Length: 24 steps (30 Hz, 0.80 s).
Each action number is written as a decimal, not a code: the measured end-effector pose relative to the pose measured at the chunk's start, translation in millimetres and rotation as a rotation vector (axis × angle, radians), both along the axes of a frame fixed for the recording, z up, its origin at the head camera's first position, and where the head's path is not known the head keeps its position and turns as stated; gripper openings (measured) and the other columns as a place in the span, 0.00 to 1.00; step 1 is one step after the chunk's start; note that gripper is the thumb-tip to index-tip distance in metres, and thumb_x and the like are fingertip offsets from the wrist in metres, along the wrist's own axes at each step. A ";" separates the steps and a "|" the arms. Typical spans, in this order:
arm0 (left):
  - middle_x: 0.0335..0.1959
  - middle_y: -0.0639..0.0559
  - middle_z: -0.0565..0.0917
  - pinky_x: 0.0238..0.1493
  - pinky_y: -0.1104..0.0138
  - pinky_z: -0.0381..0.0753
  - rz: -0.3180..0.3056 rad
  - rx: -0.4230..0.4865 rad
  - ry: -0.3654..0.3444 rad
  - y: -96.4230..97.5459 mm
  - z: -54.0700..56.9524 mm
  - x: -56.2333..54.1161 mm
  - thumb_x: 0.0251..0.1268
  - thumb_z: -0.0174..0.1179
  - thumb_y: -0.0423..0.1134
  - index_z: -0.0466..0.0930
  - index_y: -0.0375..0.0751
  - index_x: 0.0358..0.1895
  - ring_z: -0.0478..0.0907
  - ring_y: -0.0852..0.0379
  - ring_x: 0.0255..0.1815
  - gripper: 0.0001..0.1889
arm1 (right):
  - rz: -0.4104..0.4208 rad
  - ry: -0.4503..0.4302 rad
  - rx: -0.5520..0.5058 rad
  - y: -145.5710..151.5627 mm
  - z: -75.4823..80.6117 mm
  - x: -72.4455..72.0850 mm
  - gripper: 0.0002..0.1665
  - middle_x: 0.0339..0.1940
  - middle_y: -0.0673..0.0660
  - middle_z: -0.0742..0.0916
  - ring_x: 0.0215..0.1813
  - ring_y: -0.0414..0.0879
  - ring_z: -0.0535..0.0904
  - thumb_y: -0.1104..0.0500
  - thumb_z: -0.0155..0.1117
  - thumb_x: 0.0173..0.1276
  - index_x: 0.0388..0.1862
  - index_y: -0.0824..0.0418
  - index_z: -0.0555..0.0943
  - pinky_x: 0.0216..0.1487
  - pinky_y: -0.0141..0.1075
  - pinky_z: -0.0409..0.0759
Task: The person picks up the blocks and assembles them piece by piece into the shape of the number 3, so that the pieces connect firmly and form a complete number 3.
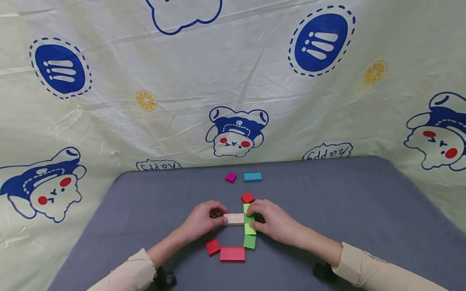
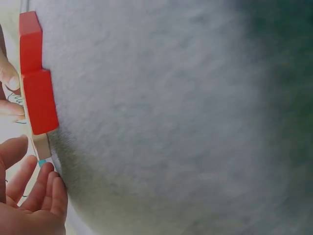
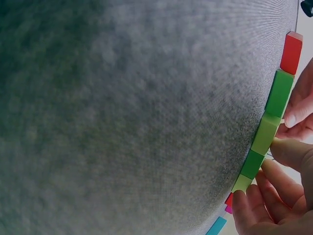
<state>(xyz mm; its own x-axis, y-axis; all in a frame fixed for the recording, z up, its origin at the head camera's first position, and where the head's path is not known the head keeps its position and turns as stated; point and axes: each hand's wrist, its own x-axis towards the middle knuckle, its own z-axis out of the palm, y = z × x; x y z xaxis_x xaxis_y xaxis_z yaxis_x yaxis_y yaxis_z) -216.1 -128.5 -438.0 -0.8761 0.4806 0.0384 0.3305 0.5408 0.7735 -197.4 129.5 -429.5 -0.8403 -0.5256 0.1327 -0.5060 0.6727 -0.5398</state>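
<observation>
A pale wooden block [image 1: 234,219] lies crosswise, its right end against a column of green blocks. My left hand [image 1: 207,217] holds its left end, thumb at the near corner and index finger at the far one. My right hand [image 1: 274,221] pinches a dark green block [image 1: 249,218] in the column, the thumb reaching over the light green block [image 1: 250,229] on its near side. Beyond it lies another light green block [image 1: 246,207], partly behind the index finger. In the right wrist view the fingertips [image 3: 238,197] rest along the column's top edge.
A second dark green block [image 1: 249,242] ends the column nearest me. Beside it lie a long red block [image 1: 232,254] and a smaller red block [image 1: 212,247]. Past the column are a red block [image 1: 247,197], a magenta block [image 1: 231,178] and a blue block [image 1: 253,177]. Grey cloth [image 1: 164,194] covers the table.
</observation>
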 end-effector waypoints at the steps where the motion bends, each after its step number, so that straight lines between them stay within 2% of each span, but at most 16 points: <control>1: 0.42 0.55 0.80 0.39 0.66 0.79 0.006 -0.006 0.003 0.2 1.1 -1.0 0.64 0.66 0.38 0.83 0.43 0.49 0.76 0.55 0.41 0.11 | 0.002 0.001 -0.004 -0.3 -0.1 -0.1 0.13 0.47 0.45 0.81 0.51 0.43 0.74 0.60 0.72 0.62 0.46 0.54 0.84 0.53 0.45 0.76; 4: 0.41 0.55 0.81 0.37 0.66 0.80 0.023 -0.027 0.020 0.9 4.7 -5.0 0.65 0.65 0.37 0.83 0.42 0.48 0.77 0.56 0.41 0.10 | 0.007 0.002 -0.007 -0.8 0.2 0.3 0.12 0.46 0.45 0.81 0.51 0.43 0.74 0.60 0.72 0.62 0.45 0.54 0.84 0.54 0.45 0.76; 7: 0.42 0.55 0.81 0.41 0.66 0.79 0.034 -0.058 0.042 1.6 7.9 -11.5 0.65 0.65 0.38 0.83 0.43 0.49 0.77 0.57 0.42 0.11 | 0.010 -0.004 -0.009 -0.4 0.6 0.6 0.13 0.46 0.45 0.81 0.51 0.43 0.74 0.60 0.72 0.62 0.45 0.54 0.84 0.54 0.45 0.76; 12: 0.44 0.54 0.81 0.44 0.64 0.79 0.044 -0.103 0.073 5.9 13.0 -26.8 0.66 0.64 0.38 0.83 0.43 0.50 0.76 0.56 0.44 0.11 | 0.003 -0.010 -0.001 0.8 2.6 0.6 0.13 0.46 0.45 0.81 0.51 0.44 0.74 0.60 0.72 0.62 0.46 0.54 0.84 0.54 0.45 0.76; 18: 0.43 0.53 0.81 0.46 0.61 0.79 0.090 -0.132 0.107 15.3 18.7 -44.5 0.65 0.66 0.38 0.84 0.42 0.48 0.77 0.54 0.45 0.11 | 0.003 -0.006 0.001 1.8 3.4 1.2 0.13 0.46 0.46 0.81 0.51 0.43 0.73 0.59 0.72 0.62 0.46 0.54 0.84 0.54 0.45 0.76; 24: 0.43 0.52 0.81 0.50 0.57 0.77 0.091 -0.183 0.157 26.1 21.7 -59.9 0.64 0.66 0.38 0.84 0.41 0.46 0.77 0.51 0.48 0.10 | 0.013 -0.002 -0.006 2.3 1.9 0.6 0.14 0.47 0.46 0.80 0.51 0.43 0.73 0.60 0.72 0.62 0.47 0.54 0.83 0.54 0.45 0.76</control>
